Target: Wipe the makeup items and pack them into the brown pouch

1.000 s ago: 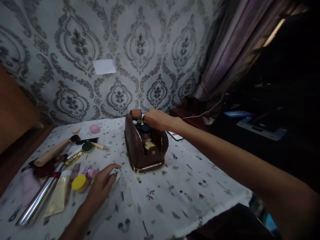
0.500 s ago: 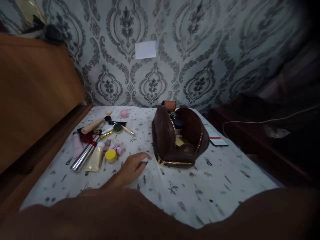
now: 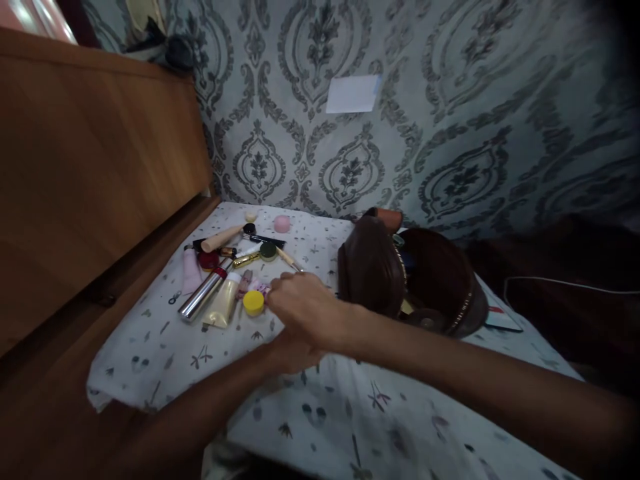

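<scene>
Broadly, a patterned wall (image 3: 350, 190) rises behind the bag, and a wooden cupboard (image 3: 100, 173) stands well to its left. Under the bag is a table (image 3: 280, 400) with a printed cloth. The brown bag (image 3: 373, 270) itself sits unzipped, its mouth gaping, the right forearm passing across its near side. Left of the bag, the right hand (image 3: 305, 303) crosses over the left hand (image 3: 297, 353), its fingers curled; whether it pinches anything is hidden. The left hand is mostly covered, so I cannot tell its state. A phone (image 3: 503, 320) lies just right of the bag. Beyond the hands, left of the bag, are a silver tube (image 3: 203, 298), a cream tube (image 3: 223, 303) touching it, and a yellow-lidded jar (image 3: 253, 303) near the right fingers. Inside the bag, a dark jar (image 3: 409, 260) and a yellowish bit (image 3: 407, 307) show dimly.
</scene>
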`<state>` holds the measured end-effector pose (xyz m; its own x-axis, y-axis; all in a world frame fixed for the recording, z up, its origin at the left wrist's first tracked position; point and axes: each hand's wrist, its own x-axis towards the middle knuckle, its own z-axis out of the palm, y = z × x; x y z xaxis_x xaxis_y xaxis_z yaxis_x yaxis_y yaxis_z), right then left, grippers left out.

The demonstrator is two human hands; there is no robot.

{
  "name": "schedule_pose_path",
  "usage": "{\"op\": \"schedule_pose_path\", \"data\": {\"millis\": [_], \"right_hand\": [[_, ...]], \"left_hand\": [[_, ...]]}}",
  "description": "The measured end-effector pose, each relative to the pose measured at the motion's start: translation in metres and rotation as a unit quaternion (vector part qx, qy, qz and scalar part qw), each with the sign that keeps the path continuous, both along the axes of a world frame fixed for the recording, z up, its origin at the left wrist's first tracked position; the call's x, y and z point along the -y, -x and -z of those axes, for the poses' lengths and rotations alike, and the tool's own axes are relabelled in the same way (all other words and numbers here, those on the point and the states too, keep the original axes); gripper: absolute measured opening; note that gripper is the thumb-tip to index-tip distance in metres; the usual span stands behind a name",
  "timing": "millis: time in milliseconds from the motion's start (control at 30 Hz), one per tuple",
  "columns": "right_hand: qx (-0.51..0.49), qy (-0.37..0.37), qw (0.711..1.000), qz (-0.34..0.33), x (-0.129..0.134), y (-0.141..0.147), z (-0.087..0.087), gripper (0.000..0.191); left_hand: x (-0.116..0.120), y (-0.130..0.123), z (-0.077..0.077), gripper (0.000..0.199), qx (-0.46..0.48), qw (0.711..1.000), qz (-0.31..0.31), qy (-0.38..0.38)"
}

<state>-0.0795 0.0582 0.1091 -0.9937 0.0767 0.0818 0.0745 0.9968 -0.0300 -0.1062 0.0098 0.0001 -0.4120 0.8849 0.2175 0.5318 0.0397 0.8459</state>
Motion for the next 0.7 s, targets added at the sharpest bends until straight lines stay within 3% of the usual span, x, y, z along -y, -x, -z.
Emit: {"op": "schedule_pose_path", "data": {"millis": [67,100,167,433,567,700], "right_hand": [[0.036,0.005,0.998,0.058,-0.025,0.021,0.0,0.014],[0.069,0.028,0.991,0.113,-0.038,0.031,0.001,0.016],[0.086,0.047,0.98,0.174,-0.064,0.054,0.004,0.018],[0.016,0.093,0.931,0.353,-0.163,0.137,0.04,0.04],[-0.036,0.127,0.902,0.411,-0.186,0.168,0.061,0.057],[-0.076,0.159,0.888,0.425,-0.193,0.188,0.083,0.051]], "left_hand": [[0.002,0.013,-0.003,0.025,-0.035,0.992,0.122,-0.006],[0.003,0.019,-0.004,0.027,-0.058,0.979,0.192,-0.018],[0.006,0.025,-0.003,0.034,-0.097,0.957,0.272,-0.032],[0.005,0.027,-0.004,0.026,-0.162,0.946,0.281,0.015],[0.006,0.029,-0.006,0.026,-0.189,0.939,0.285,0.031],[0.008,0.031,-0.012,0.025,-0.217,0.931,0.289,0.051]]}}
